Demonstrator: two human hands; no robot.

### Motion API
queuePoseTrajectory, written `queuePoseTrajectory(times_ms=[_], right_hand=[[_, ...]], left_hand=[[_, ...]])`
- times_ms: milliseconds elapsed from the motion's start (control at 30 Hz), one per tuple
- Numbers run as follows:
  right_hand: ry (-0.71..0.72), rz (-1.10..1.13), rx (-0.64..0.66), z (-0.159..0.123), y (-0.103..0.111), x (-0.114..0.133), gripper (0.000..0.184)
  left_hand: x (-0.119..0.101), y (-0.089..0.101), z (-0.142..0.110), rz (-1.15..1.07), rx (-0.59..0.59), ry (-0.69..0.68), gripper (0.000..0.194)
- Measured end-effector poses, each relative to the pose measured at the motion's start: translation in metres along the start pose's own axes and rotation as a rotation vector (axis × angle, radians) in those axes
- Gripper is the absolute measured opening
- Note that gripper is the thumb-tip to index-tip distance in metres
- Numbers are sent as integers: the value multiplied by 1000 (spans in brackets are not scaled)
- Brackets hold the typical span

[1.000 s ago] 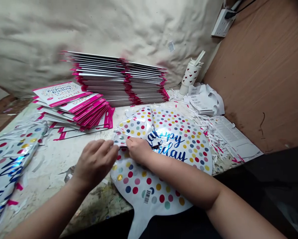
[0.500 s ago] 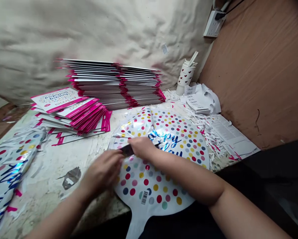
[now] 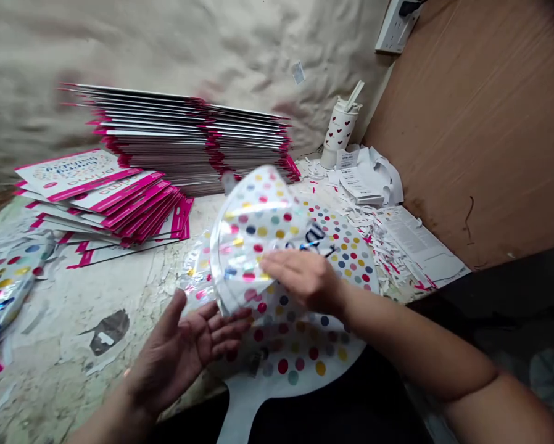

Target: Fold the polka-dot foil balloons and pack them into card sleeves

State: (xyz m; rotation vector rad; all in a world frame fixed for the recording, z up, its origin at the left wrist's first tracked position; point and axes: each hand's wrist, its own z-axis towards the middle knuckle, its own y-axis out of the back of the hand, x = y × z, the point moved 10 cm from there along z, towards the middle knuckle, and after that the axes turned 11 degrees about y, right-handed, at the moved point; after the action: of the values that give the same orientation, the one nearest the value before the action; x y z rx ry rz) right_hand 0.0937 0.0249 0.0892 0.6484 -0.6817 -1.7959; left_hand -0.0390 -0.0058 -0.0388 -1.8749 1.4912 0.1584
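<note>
Facing up, wide, the left hand [image 3: 187,342] is near-left of the folded dotted foil [image 3: 258,225]; right hand [image 3: 307,280] atop, grip undetermined.

The white balloon [image 3: 289,336] has multicoloured dots.

Looking out from my head, forward and down over the bench [image 3: 68,376], I've got my left grip [image 3: 187,345] and right grip [image 3: 309,280] close below, the wall [image 3: 166,43] farther off up top.
</note>
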Motion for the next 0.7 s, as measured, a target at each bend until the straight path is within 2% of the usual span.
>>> queuePoseTrajectory(times_ms=[33, 100, 167, 200, 267, 333, 400, 500, 633, 700], right_hand=[[16, 41, 60, -8, -18, 10, 27], [52, 136, 184, -26, -42, 24, 27], [18, 220, 259, -44, -45, 24, 37], [-60, 245, 262, -54, -40, 16, 46], [-323, 266, 201, -77, -24, -15, 63], [-591, 293, 111, -103, -10, -44, 66], [-746, 353, 60, -119, -8, -61, 61], [-787, 474, 60, -120, -17, -73, 55], [-712, 815, 197, -111, -38, -68, 79], [-730, 896, 184, -112, -41, -69, 78]], left_hand=[[12, -2, 1, -53, -23, 60, 58], [31, 8, 4, -72, -180, 132, 35], [41, 18, 4, -70, -316, 152, 21], [42, 20, 4, -80, -345, 147, 18], [41, 19, 3, -101, -358, 127, 17], [38, 17, -1, -98, -372, 116, 16], [37, 12, -4, -87, -372, 112, 17], [36, 7, -6, -77, -363, 98, 17], [37, 15, -12, -108, -405, 72, 16], [37, 20, -16, -124, -421, 65, 16]])
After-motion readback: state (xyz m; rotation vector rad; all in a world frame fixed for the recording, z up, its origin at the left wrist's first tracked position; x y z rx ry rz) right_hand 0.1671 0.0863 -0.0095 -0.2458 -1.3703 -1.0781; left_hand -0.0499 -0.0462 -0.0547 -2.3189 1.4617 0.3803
